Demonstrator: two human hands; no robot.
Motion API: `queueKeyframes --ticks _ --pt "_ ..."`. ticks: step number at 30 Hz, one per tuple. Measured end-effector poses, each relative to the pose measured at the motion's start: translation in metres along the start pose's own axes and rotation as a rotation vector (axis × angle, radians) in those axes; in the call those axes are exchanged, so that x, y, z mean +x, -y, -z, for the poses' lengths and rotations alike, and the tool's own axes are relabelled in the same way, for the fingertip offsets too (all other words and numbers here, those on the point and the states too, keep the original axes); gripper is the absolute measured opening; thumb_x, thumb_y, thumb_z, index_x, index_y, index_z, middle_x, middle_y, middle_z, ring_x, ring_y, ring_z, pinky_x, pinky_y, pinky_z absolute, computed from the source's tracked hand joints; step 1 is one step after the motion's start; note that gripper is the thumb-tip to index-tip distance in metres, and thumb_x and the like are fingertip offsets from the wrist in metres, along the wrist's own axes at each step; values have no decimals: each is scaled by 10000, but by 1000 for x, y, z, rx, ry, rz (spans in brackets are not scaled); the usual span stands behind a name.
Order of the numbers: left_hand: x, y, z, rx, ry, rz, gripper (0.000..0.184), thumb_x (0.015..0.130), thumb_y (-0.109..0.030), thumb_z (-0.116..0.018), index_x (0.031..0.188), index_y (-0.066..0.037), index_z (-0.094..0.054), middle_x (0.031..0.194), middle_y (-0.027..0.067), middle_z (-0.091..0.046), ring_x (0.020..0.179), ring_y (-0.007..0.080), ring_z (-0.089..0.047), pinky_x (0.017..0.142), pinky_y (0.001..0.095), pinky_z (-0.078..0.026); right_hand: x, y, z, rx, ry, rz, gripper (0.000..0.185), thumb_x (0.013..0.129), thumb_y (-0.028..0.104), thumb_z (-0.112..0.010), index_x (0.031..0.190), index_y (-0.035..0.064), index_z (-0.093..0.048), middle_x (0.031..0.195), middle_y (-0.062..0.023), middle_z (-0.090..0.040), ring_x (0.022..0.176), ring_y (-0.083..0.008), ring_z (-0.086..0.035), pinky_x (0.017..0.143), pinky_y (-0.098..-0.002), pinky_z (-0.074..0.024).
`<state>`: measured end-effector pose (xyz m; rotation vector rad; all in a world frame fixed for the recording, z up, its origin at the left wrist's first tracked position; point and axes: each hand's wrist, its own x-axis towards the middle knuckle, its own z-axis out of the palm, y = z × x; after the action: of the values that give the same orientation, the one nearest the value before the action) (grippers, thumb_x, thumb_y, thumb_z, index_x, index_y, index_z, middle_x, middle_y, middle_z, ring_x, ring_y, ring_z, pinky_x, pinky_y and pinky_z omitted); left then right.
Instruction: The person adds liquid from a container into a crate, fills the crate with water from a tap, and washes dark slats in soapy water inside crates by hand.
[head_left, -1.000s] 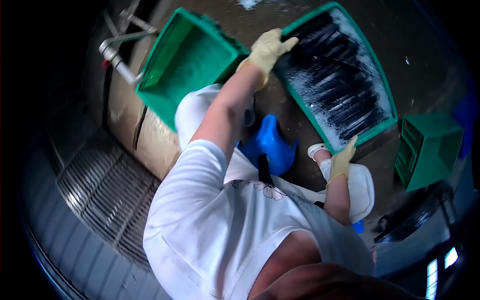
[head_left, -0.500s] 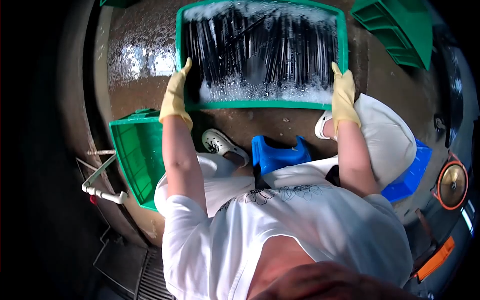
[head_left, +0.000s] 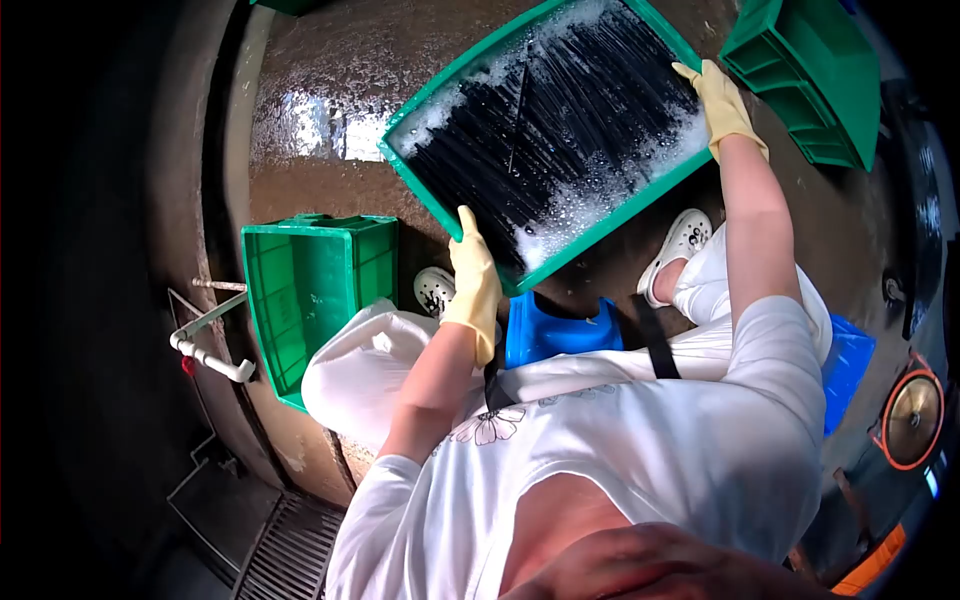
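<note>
A green plastic crate point(head_left: 620, 220) lies slanted in front of me, its right end farther away than its left. Many long, thin black sticks point(head_left: 560, 120) fill it, wet and edged with white foam point(head_left: 560, 222). One stick lies across the others. My left hand point(head_left: 474, 275), in a yellow rubber glove, grips the rim near the closest corner with the thumb along the top. On the far right end, my gloved right hand point(head_left: 724, 105) is closed round the rim. The fingers under both rims are hidden.
At my left stands another green crate point(head_left: 374, 268), beside a white pipe point(head_left: 210, 358). More green crates point(head_left: 840, 95) are at the upper right. A blue stool point(head_left: 545, 335) sits between my feet, and a blue container point(head_left: 848, 370) is at my right. The brown floor point(head_left: 320, 185) is wet.
The foam-filled crate has swung counterclockwise, its left end coming toward me and its right end going away. My left hand moved nearer and rightward; my right hand moved farther out.
</note>
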<state>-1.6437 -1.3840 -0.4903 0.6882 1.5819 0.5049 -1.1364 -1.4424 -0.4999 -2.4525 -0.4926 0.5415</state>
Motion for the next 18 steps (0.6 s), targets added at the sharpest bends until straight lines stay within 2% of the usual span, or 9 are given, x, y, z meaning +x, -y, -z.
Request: queueKeyframes --ticks 1,3,4,8,10,13,15,17,18 --pt "-21 -16 -10 103 -139 7 746 1005 -628 -566 1274 64 -644 1121 124 -731 962 229 -671 882 367 -527 1 5 0 -602 -110 212 468 958 509 -659 1107 66 -678 1205 -165 -708 1122 -350 -656 966 -467 -519" --pt "-15 -13 -9 160 -212 10 737 994 -631 -576 1198 71 -670 991 126 -725 855 224 -651 803 382 -517 -46 43 -11 -494 -617 599 481 913 507 -685 1192 118 -638 1146 -175 -690 1113 -408 -644 921 -505 -518" --pt "-11 -10 -8 150 -214 11 737 994 -631 -576 1198 71 -670 991 126 -725 855 224 -651 803 382 -517 -72 83 -10 -439 -557 680 492 867 410 -749 1194 65 -624 1066 -187 -666 1044 -413 -644 812 -549 -501" --pt "-13 -12 -9 197 -205 -41 715 990 -622 -573 1101 75 -686 877 126 -694 760 227 -611 715 402 -482 -173 179 -106 -8 -160 740 671 757 513 -864 1206 64 -646 1132 -169 -694 1121 -398 -638 970 -497 -517" --pt "-13 -14 -12 218 -248 -63 709 988 -626 -571 1041 72 -688 852 137 -687 756 240 -612 706 409 -477 -229 219 -118 -470 103 645 731 813 525 -816 1340 77 -580 1447 -146 -524 1383 -404 -464 1144 -481 -419" --pt "2 -3 -8 291 -239 -105 734 983 -646 -559 1041 73 -693 907 189 -714 857 339 -666 811 448 -502 -223 169 -177 -416 101 912 737 981 442 -636 1580 110 -363 1568 -142 -430 1542 -351 -299 1282 -451 -206" --pt "18 6 -8 257 -216 -153 733 983 -646 -559 1041 73 -693 913 196 -716 869 351 -668 828 454 -502 -223 143 -153 -514 151 1048 681 1011 394 -594 1586 115 -359 1594 -134 -413 1543 -319 -304 1288 -453 -193" --pt "8 4 -13 231 -247 -182 712 984 -633 -568 980 68 -694 896 196 -715 868 349 -673 832 453 -505 -224 142 -101 -1134 85 1362 594 980 325 -605 1539 168 -480 1580 -114 -439 1456 -285 -422 1224 -420 -323" --pt "-1 -4 -12 232 -215 -141 698 987 -619 -573 948 67 -693 880 191 -715 855 343 -676 826 450 -508 -220 132 -87 -1040 51 1331 637 949 322 -637 1546 177 -470 1535 -103 -450 1389 -280 -465 1202 -408 -346"
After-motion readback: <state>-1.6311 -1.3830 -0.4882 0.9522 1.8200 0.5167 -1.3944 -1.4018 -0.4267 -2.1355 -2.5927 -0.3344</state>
